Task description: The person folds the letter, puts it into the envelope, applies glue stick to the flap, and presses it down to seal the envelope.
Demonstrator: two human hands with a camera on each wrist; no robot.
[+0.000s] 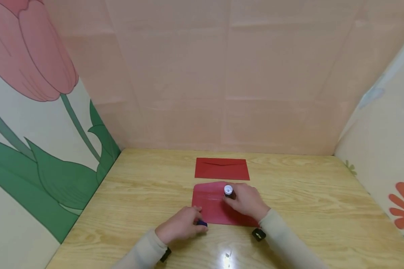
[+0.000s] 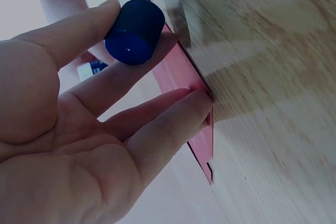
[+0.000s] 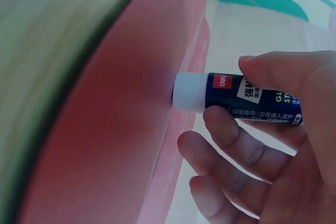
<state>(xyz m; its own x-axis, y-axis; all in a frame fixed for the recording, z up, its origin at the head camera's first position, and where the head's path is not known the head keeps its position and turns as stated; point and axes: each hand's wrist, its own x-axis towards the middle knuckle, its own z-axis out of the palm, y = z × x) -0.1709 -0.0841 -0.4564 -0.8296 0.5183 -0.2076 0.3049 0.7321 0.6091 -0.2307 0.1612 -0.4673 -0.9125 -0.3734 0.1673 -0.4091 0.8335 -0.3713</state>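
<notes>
A pinkish-red envelope point(image 1: 212, 209) lies on the table with its flap spread toward the far side. My right hand point(image 1: 248, 200) grips a glue stick point(image 3: 252, 95) between thumb and fingers, its dark label showing in the right wrist view. The stick's white end meets the envelope's surface point(image 3: 121, 114). At the envelope's near left corner is my left hand point(image 1: 181, 224). Its thumb and index finger pinch a dark blue cap point(image 2: 135, 31), while other fingertips point(image 2: 199, 103) rest on the envelope's edge.
Beyond the first envelope, a deeper red envelope point(image 1: 221, 172) lies flat on the wooden table point(image 1: 148, 186). A pink backdrop point(image 1: 175, 74) rises behind the table, with flower-printed panels at the left and right.
</notes>
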